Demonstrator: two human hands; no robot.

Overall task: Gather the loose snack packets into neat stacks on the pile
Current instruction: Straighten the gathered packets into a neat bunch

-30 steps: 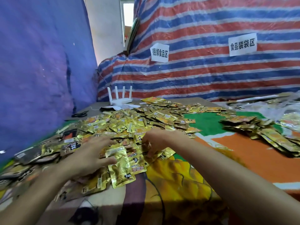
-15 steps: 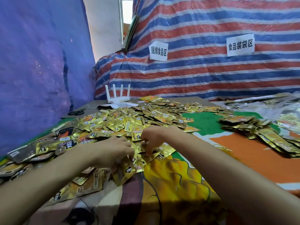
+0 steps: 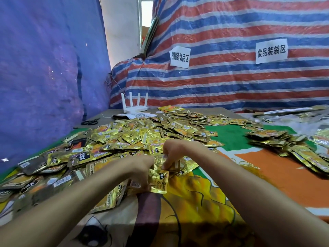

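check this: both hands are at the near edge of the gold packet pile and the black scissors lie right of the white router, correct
Not quite. The head view shows the black scissors lying left of the white router. The rest holds: the left hand, gripping a gold packet, and the right hand are both at the near edge of the gold packet pile.

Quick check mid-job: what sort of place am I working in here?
Probably a makeshift food-packing workroom. A paper sign on the striped tarp reads 食品装袋区, food bagging area; gold snack packets are heaped on a cloth-covered table.
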